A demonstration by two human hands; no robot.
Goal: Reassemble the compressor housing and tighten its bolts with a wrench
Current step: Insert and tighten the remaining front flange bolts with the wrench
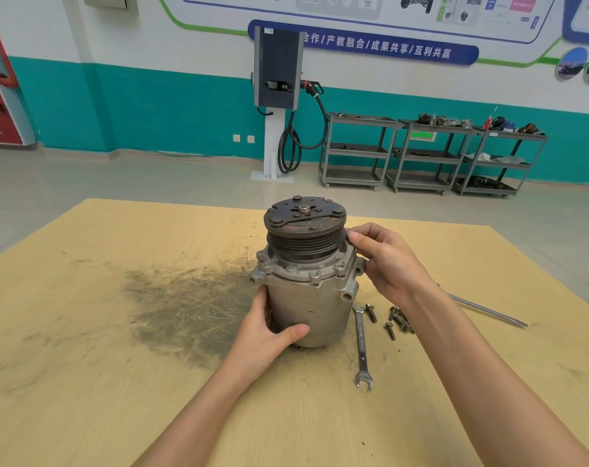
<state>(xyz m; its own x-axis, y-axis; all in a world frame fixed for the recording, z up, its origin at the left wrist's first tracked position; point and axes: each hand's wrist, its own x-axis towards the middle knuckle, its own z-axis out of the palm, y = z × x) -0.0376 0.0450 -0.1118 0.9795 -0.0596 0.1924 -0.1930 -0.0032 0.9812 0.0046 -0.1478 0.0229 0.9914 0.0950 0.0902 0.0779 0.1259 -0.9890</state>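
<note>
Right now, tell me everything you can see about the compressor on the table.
The compressor stands upright on the wooden table, pulley end up. Its body is a dull grey cast-metal cylinder with lugs and a flanged front cover; above sits a dark, ribbed pulley with a rusty clutch plate and centre nut. The left hand grips the lower body; the right hand holds the flange.

Compressor housing (308, 305) stands upright on the bench, dull grey cast cylinder, ribbed black pulley and rusty clutch plate on top, front flange seated on the body. Open-ended wrench (362, 347) lies flat just right of its base. Loose bolts (392, 320) are scattered beside the wrench's far end.
</note>
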